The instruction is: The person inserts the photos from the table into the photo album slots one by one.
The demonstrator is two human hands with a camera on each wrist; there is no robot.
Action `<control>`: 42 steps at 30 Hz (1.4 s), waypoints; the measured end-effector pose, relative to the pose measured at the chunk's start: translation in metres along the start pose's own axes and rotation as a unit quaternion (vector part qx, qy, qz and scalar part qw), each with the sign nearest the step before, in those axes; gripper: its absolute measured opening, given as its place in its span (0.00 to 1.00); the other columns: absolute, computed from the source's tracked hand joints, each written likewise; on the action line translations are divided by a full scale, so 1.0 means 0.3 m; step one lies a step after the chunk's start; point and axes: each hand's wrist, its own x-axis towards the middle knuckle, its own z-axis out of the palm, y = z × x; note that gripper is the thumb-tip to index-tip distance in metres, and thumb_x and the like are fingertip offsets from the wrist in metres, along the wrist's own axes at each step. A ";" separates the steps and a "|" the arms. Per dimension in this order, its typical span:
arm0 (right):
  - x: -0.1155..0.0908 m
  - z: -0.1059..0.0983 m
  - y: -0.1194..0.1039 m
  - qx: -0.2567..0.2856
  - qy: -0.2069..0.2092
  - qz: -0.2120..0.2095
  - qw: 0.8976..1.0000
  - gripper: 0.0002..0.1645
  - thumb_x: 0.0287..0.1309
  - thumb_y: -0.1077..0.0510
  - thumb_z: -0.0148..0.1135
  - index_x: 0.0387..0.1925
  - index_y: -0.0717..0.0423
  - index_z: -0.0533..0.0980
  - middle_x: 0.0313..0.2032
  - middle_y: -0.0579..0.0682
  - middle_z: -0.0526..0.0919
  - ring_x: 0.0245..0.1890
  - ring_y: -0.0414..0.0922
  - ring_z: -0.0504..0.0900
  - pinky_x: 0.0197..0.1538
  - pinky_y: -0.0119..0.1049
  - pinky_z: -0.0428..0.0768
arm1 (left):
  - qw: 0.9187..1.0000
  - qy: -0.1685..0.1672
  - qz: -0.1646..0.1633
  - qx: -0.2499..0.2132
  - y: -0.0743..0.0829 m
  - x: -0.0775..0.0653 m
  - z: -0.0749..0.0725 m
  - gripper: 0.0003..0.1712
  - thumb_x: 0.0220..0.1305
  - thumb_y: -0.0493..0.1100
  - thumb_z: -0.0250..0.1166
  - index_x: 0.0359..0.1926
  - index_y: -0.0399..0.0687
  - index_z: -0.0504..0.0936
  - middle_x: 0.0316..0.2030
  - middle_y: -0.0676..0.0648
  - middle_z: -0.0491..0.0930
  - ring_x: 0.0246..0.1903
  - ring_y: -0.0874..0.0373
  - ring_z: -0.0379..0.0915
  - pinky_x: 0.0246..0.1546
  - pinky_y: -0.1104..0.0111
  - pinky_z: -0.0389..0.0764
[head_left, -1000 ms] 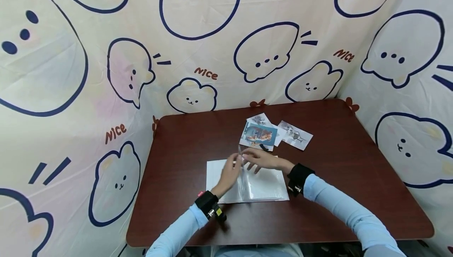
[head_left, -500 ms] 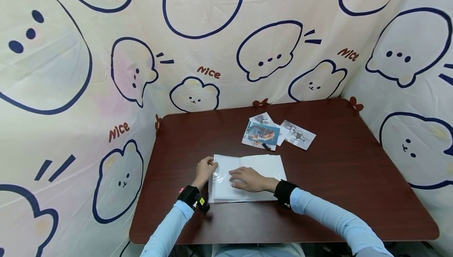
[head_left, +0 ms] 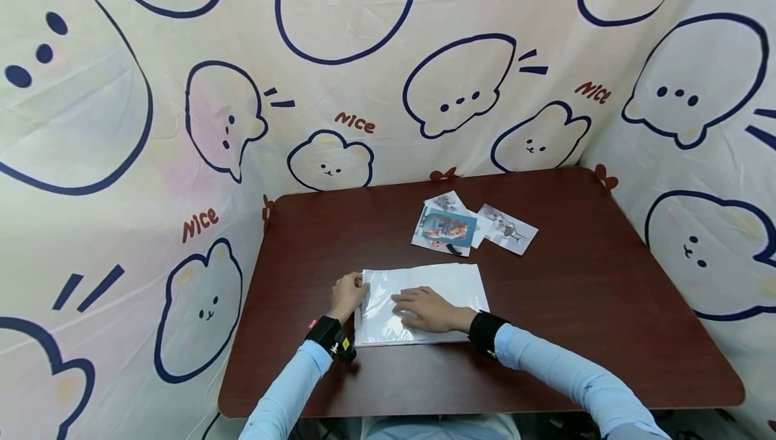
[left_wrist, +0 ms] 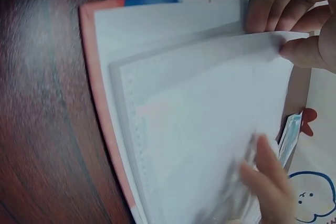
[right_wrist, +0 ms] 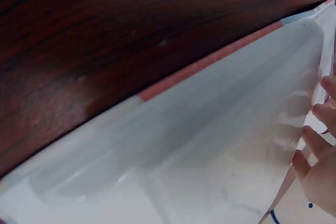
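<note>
A white album (head_left: 388,322) with glossy plastic pages lies open on the table. At its upper left corner my left hand (head_left: 348,297) pinches the edge of a page (left_wrist: 194,93), thumb on top and the other fingers below, as the left wrist view shows. My right hand (head_left: 427,310) rests on the middle of the page with its fingers spread and nearly straight. Pinkish-red cover edging (right_wrist: 210,61) shows under the pages in the right wrist view.
Several picture cards lie beyond the album: a blue one (head_left: 448,228) on top of an overlapping pile, and a pale one (head_left: 508,230) to its right. The brown table (head_left: 582,278) backs onto a cartoon-printed cloth (head_left: 339,103).
Both hands were together above the album's middle, holding up a page. The left hand has moved to the left edge and the page now lies over there; the right hand has settled onto it.
</note>
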 end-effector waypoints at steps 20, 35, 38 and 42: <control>0.005 -0.133 0.547 0.132 0.172 0.522 0.825 0.36 0.73 0.47 0.59 0.64 0.75 0.67 0.59 0.77 0.69 0.59 0.71 0.71 0.58 0.62 0.73 | 0.943 0.103 0.313 0.040 0.016 -0.019 0.150 0.09 0.69 0.29 0.64 0.44 0.42 0.86 0.38 0.44 0.79 0.38 0.53 0.76 0.41 0.64 0.79; 0.015 -0.190 0.507 0.109 0.134 0.607 0.775 0.49 0.71 0.43 0.60 0.69 0.81 0.55 0.63 0.81 0.65 0.65 0.73 0.68 0.69 0.62 0.69 | 0.939 0.046 0.340 0.029 -0.007 -0.049 0.202 0.09 0.68 0.29 0.64 0.45 0.43 0.86 0.38 0.44 0.83 0.38 0.55 0.81 0.39 0.67 0.80; 0.012 -0.199 0.512 0.113 0.137 0.604 0.777 0.45 0.71 0.46 0.61 0.67 0.80 0.59 0.60 0.79 0.70 0.61 0.72 0.72 0.65 0.62 0.72 | 0.942 0.043 0.333 0.022 -0.004 -0.049 0.196 0.08 0.69 0.29 0.64 0.44 0.42 0.86 0.38 0.44 0.84 0.38 0.55 0.81 0.40 0.67 0.81; 0.014 -0.198 0.520 0.122 0.141 0.607 0.772 0.41 0.70 0.49 0.63 0.66 0.79 0.63 0.58 0.77 0.73 0.59 0.70 0.75 0.63 0.61 0.75 | 0.944 0.039 0.327 0.018 0.000 -0.046 0.194 0.08 0.68 0.29 0.64 0.43 0.42 0.87 0.38 0.44 0.85 0.39 0.55 0.82 0.41 0.66 0.81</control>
